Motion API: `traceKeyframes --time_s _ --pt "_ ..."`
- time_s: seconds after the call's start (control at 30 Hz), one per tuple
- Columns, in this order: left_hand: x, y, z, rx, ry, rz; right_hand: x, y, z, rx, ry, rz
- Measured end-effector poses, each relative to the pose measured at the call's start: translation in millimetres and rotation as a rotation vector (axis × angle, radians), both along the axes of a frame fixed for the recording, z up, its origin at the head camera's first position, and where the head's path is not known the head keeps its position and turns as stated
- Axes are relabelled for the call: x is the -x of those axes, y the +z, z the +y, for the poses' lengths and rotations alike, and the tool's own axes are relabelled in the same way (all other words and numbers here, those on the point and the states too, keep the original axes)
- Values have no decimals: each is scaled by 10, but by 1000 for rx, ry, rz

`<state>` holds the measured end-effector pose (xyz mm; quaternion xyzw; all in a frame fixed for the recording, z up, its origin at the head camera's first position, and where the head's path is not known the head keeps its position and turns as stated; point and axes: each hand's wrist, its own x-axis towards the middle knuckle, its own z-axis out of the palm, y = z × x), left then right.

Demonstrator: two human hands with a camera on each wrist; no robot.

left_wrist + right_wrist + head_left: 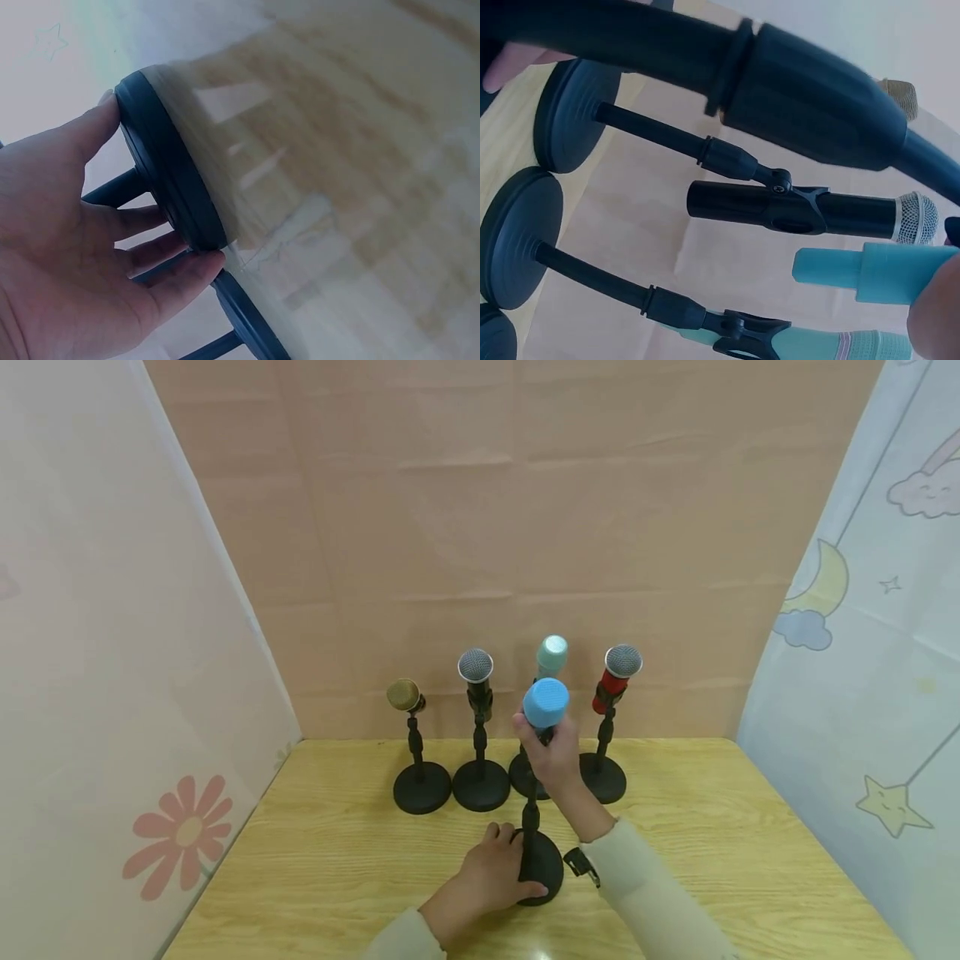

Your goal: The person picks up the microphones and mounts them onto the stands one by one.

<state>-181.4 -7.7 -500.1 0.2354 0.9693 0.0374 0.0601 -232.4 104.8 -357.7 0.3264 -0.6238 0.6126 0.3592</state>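
A black microphone stand rises near the front of the table, its round base resting on the wood. My left hand grips that base, thumb on the near edge and fingers around the far side; the left wrist view shows the hand spread over the base's rim. Up at the top of the stand, my right hand holds a blue microphone just below its head. In the right wrist view the blue microphone's tail sticks out past the fingers, with the stand's thick collar crossing above.
Behind, along the wall, stand a gold microphone, a black one with a silver head, a mint-green one and a red one, each on a black stand. A black clip-like piece is at my right sleeve.
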Motion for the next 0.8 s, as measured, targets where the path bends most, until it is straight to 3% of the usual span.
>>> traceKeyframes --time_s 0.13,0.3,0.47,0.8 --pt "-8 47 17 21 -7 16 -22 63 -27 34 48 34" --pt "-1 57 43 47 15 20 166 -142 32 56 130 -19" --pt "17 31 45 76 16 49 167 -203 108 14 225 -72" --pt "26 4 39 87 0 22 100 -200 143 -39 148 -61"
